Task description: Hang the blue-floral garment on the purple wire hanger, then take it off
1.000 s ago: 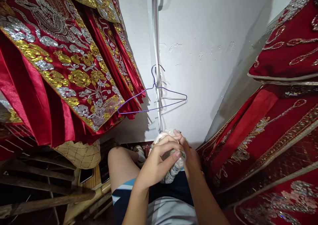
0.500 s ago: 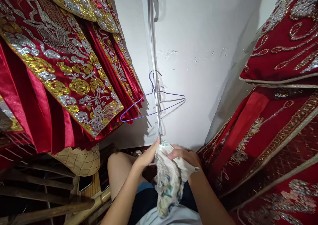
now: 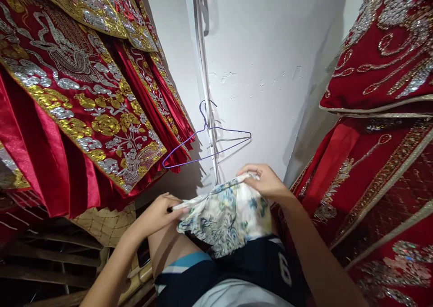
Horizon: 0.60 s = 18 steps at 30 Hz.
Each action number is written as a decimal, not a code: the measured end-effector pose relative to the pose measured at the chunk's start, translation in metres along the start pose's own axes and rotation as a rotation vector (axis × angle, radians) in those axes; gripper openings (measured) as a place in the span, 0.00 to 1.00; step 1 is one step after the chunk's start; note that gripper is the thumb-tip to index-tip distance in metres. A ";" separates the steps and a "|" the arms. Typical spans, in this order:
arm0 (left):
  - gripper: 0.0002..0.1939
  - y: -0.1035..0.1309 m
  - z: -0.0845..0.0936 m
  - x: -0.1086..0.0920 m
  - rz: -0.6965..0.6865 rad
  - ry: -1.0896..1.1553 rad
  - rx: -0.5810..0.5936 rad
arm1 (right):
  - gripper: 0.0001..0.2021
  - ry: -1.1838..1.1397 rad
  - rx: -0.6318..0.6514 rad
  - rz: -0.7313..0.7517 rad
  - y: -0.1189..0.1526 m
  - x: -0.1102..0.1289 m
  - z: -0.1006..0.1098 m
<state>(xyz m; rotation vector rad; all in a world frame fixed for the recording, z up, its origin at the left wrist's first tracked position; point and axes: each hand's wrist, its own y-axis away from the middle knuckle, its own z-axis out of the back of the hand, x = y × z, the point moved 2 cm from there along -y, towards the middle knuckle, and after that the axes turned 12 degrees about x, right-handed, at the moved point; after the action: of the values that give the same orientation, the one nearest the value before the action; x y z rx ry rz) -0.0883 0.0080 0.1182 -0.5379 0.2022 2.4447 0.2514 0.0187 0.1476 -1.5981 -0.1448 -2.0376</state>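
A white cloth with a blue, green and yellow floral print (image 3: 219, 216) is stretched between my hands above my lap. My left hand (image 3: 162, 214) pinches its left upper corner between thumb and fingers. At the opposite end, my right hand (image 3: 265, 180) grips the upper edge, fingers curled over it. The cloth hangs loose and crumpled below that edge. Just beyond it, a thin purple hanger (image 3: 206, 157) with nothing on it hangs in front of the white wall, touched by neither hand.
Red garments with gold and silver embroidery (image 3: 104, 124) hang at the left. More red beaded garments (image 3: 382, 81) hang at the right. A wooden slatted chair (image 3: 50, 248) stands at the lower left. A narrow white strip (image 3: 199, 49) runs down the wall (image 3: 257, 36).
My hands have moved apart, left hand leftward and right hand up and to the right. The cloth, bunched and hanging down before, is now spread sideways between them.
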 end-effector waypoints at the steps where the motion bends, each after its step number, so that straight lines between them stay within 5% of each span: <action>1: 0.20 0.004 0.007 0.007 0.038 -0.039 -0.018 | 0.09 0.061 -0.118 0.044 -0.012 -0.004 0.002; 6: 0.26 0.012 0.036 0.027 0.265 -0.081 -0.204 | 0.33 0.168 -0.215 0.121 -0.086 -0.037 -0.005; 11: 0.25 0.007 0.042 0.017 0.398 0.081 -0.434 | 0.19 0.273 -0.154 0.092 -0.120 -0.053 -0.003; 18: 0.23 -0.013 0.044 0.009 0.403 0.142 -0.634 | 0.06 0.286 -0.255 0.075 -0.098 -0.051 0.006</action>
<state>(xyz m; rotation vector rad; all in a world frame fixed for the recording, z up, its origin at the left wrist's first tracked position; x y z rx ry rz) -0.1012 0.0348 0.1538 -1.0246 -0.4726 2.8523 0.2181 0.1214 0.1260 -1.4080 0.2854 -2.2689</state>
